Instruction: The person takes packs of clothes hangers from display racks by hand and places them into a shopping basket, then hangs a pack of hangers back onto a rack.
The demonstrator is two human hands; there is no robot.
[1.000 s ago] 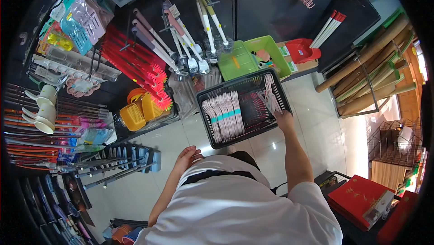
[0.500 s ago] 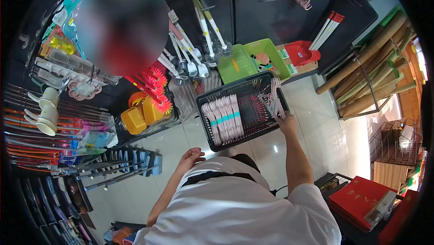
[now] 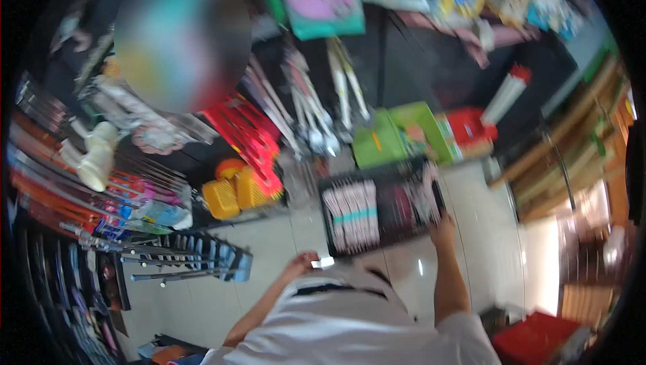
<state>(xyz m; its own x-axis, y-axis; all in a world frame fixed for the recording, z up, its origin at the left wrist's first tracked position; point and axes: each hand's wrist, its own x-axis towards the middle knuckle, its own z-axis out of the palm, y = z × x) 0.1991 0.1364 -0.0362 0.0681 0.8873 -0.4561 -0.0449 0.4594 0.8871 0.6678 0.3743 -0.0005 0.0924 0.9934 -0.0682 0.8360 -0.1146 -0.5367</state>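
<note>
A dark plastic basket (image 3: 404, 246) sits on the floor ahead of me. On its left side lies a banded stack of pale pink hangers (image 3: 352, 227) with a teal strip across it. More pink hangers (image 3: 431, 193) lean at the basket's right end. My right hand (image 3: 441, 224) is closed around their near end, close to the rim; blur hides the exact grip. My left hand (image 3: 301, 265) hangs near my waist, left of the basket, its fingers loosely bent and apart. A bright white patch shows beside those fingers; I cannot tell whether it is a floor reflection.
Behind the basket stand a green bin (image 3: 380, 139) and a red dustpan (image 3: 471, 131). Yellow baskets (image 3: 222, 198) and red brushes (image 3: 252, 146) are to the left, above blue-headed mops (image 3: 232, 257). Rolled mats (image 3: 572, 129) lean at the right, with a red box (image 3: 538, 338) below.
The view has tilted up and turned, so the shelves and basket appear lower and further right. My right hand stays at the basket's right end. The picture is now blurred.
</note>
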